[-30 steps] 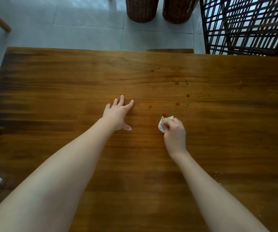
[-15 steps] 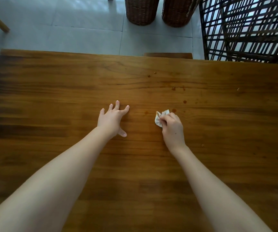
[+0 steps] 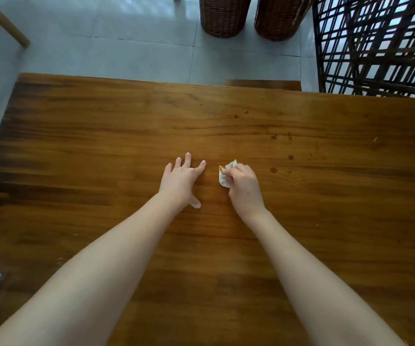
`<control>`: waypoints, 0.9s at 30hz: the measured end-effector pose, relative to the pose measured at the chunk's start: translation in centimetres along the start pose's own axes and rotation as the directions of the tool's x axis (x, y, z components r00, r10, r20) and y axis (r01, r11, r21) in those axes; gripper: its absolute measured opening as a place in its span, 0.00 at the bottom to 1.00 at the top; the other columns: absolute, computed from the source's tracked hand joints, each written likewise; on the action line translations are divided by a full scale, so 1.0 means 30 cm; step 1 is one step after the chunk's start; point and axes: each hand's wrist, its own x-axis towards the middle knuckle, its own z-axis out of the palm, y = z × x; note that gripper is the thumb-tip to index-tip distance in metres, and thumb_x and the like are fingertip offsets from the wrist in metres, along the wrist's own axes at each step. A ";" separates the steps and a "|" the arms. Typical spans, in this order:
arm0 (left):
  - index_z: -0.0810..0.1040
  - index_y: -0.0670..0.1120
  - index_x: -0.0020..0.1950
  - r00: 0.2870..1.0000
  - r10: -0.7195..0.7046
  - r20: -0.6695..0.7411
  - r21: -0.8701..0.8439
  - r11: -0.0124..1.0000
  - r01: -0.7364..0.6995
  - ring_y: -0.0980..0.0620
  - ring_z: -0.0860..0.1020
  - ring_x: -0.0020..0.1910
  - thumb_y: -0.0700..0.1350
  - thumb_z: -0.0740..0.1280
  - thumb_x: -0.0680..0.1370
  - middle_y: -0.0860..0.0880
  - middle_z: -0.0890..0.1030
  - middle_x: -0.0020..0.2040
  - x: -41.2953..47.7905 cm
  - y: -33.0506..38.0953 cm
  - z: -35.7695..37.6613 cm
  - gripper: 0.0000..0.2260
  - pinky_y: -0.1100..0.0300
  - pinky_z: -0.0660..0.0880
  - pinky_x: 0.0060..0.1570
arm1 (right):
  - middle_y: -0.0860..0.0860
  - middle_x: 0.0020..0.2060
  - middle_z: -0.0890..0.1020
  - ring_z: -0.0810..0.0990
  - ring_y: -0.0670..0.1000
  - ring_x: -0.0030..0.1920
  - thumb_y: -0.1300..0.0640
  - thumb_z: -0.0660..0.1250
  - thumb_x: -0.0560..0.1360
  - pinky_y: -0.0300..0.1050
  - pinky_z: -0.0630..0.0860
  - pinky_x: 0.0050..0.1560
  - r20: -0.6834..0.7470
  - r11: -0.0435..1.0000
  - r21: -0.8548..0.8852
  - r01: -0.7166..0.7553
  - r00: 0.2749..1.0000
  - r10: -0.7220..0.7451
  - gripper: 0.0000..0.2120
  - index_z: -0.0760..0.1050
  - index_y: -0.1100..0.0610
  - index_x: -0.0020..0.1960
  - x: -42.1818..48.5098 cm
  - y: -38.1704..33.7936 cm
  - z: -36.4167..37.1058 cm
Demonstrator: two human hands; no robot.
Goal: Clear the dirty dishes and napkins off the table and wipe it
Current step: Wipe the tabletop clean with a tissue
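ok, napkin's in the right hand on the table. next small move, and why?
Probably slide the right hand with its crumpled napkin rightward onto the nearest brown spot: it sits unwiped just beside that hand, with more spots farther up the table. The left hand lies flat on it and can brace.

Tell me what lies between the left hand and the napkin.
Bare table wood separates the left hand from the napkin gripped by the right hand, in the head view.

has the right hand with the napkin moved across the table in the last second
Yes: the right hand, gripping the napkin, has slid left, away from the dark spot on the table.
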 end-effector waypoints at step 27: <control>0.43 0.54 0.79 0.999 0.026 0.028 0.063 0.998 -0.028 0.39 0.48 0.77 0.54 0.78 0.66 0.41 0.43 0.79 0.004 0.004 -0.008 0.53 0.47 0.49 0.74 | 0.55 0.44 0.78 0.76 0.55 0.48 0.70 0.63 0.74 0.37 0.65 0.47 -0.119 0.952 0.126 -0.281 0.948 0.295 0.08 0.80 0.64 0.45 0.059 0.116 -0.082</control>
